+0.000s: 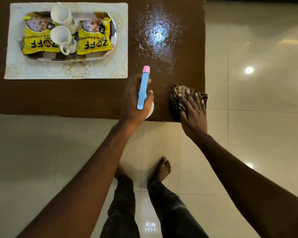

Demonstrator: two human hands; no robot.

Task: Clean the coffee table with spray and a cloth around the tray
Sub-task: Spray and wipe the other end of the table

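Fingers of the left hand (134, 100) curl round the spray bottle (143, 86), nozzle aimed out over the coffee table (76, 95); right hand (193, 112) lies flat, fingers spread, pressing the cloth (175, 102) at the near right corner; spray droplets (155, 35) sit just beyond; tray (100, 57) is off left on its mat (67, 71).

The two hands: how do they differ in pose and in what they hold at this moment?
The left hand grips the spray bottle with curled fingers; the right hand presses flat on the cloth with straight fingers. The left hand is nearer the tray; the right hand is at the corner of the table. Both are at its near edge.
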